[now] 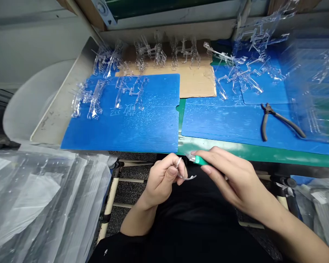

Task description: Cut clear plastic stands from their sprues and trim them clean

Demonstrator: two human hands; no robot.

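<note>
My left hand is closed, pinching a small clear plastic piece between thumb and fingers. Part of that piece curves up past the thumb, and a thin end sticks out to the right. In my right hand is a green-handled utility knife, its metal tip pointing left toward the plastic piece. A narrow gap separates the knife from my left fingers. Both hands are just in front of the table's near edge, above my dark clothing. Most of the knife's handle is hidden under my right palm.
Blue sheets and a cardboard piece lie on the green table. Several clear plastic sprues rest on them, with more piled right. Black-handled cutters lie at right. Plastic-wrapped stacks stand at lower left.
</note>
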